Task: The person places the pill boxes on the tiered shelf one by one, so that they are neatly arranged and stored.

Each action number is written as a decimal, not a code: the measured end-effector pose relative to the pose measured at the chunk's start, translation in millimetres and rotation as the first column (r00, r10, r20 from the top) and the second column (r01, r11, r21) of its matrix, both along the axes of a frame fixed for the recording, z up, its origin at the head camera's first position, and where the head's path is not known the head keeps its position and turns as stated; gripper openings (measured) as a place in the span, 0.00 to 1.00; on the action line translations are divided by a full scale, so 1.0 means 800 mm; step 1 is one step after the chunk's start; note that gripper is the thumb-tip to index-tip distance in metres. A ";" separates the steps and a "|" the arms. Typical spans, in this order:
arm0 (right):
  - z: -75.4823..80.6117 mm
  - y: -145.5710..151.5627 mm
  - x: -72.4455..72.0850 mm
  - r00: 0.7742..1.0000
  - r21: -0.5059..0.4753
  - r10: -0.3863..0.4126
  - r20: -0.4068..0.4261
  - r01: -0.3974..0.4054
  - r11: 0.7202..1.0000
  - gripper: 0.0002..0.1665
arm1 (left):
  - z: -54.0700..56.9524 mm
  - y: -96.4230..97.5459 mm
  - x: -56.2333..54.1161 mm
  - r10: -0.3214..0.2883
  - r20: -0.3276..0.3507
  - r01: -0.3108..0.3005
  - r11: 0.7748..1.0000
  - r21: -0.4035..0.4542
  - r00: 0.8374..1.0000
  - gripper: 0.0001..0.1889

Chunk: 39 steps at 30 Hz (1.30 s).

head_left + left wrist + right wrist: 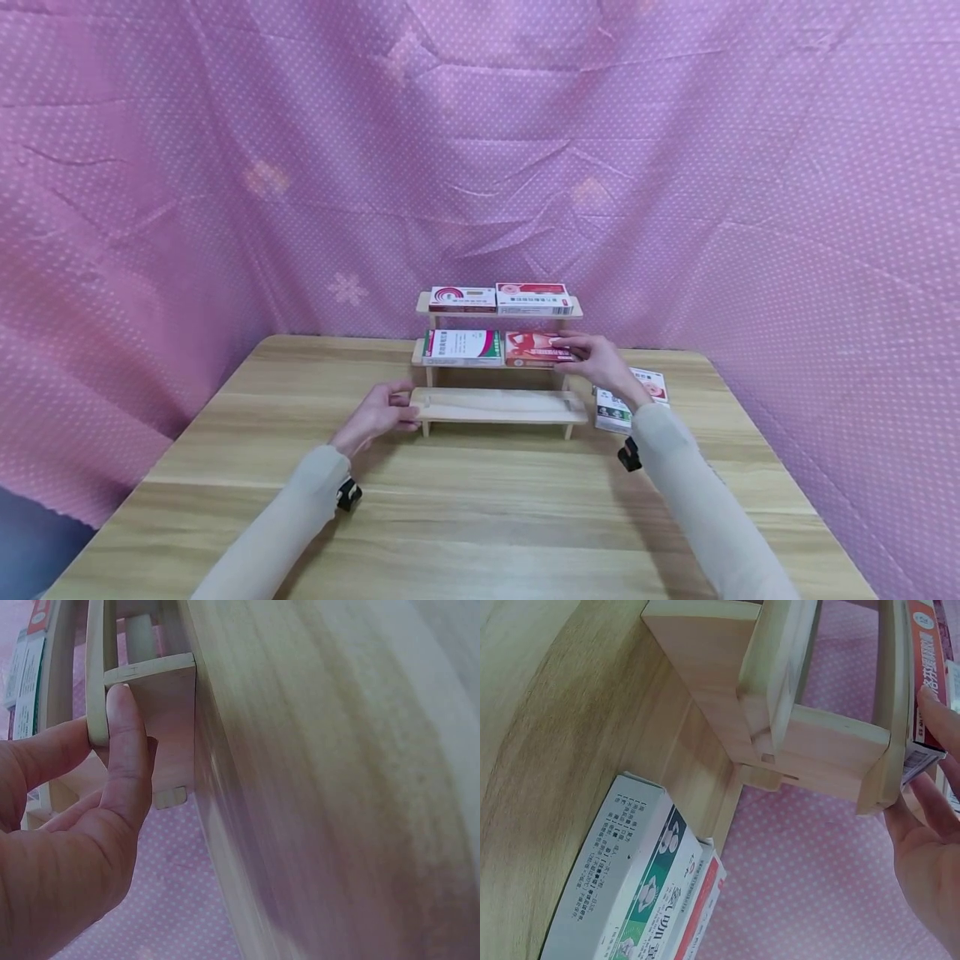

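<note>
A three-tier wooden shelf (498, 403) stands on the table. My left hand (375, 414) holds the left end of its lowest board, thumb on one side and fingers on the other; the left wrist view shows that grip on the board (97, 675). On the middle tier lies a red medicine box (528, 350), and my right hand (600, 364) grips its right end. A white-and-green medicine box (461, 346) lies beside it on the left. The top tier carries a white medicine box with a red spiral (462, 297) and a red-and-white medicine box (534, 296).
Right of the shelf, a white medicine box with green pictures (622, 862) and a red-and-white box (701, 900) lie on the wooden table (480, 517), partly behind my right forearm in the head view. A pink dotted cloth (480, 167) hangs behind and around the table.
</note>
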State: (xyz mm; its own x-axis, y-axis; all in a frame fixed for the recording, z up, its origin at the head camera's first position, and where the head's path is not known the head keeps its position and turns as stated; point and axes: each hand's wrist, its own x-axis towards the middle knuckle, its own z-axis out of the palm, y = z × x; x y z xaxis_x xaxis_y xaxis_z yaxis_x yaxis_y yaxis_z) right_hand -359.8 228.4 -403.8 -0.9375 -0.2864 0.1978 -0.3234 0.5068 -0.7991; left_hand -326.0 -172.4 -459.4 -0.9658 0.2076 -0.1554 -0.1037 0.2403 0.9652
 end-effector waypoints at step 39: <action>-0.010 0.012 0.004 0.998 -0.183 0.026 0.053 -0.016 0.983 0.35 | 0.003 0.002 0.002 0.010 0.026 -0.010 1.000 -0.008 1.000 0.35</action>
